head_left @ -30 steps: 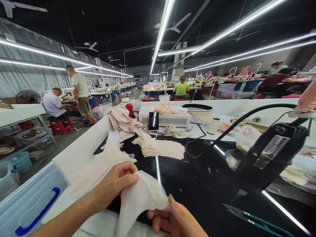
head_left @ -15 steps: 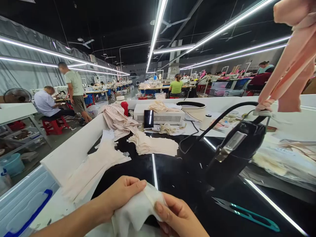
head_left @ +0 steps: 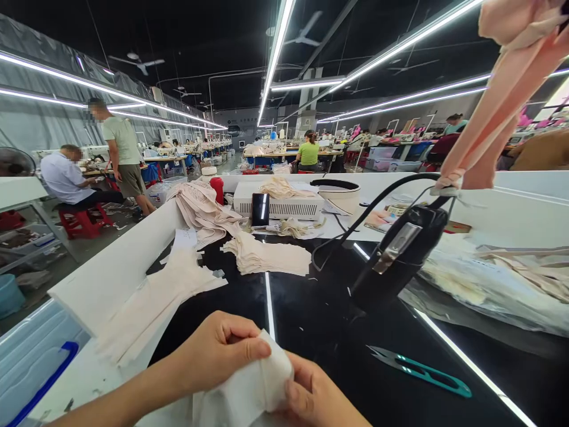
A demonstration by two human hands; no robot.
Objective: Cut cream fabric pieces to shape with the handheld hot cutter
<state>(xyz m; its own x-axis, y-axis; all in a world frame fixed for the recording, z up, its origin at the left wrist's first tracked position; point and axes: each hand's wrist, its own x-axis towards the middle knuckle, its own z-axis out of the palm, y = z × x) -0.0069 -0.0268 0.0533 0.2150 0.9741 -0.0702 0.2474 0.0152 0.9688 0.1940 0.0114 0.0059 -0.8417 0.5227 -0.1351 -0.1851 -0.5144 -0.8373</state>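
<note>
Between my two hands is a piece of white fabric (head_left: 249,388), folded over and hanging down toward the bottom edge of the view. My left hand (head_left: 226,350) pinches its upper edge between thumb and fingers. Gripping the right side of the same fabric, my right hand (head_left: 309,391) has its thumb in front and its fingers partly hidden behind. Teal thread snips (head_left: 420,370) lie on the black tabletop (head_left: 329,338) to the right of my hands. Beyond the hands lies a stack of cream fabric pieces (head_left: 271,255).
Pale fabric panels (head_left: 155,296) lie at left. A black cutting machine (head_left: 395,255) with a cable stands at right, near pink hanging strips (head_left: 493,112). A white box (head_left: 284,204) and a phone (head_left: 260,209) sit at the back. Several people are at work beyond.
The fabric has been turned and folded between my hands, so a flatter edge faces up. Both hands keep hold of it. The whole view has shifted slightly.
</note>
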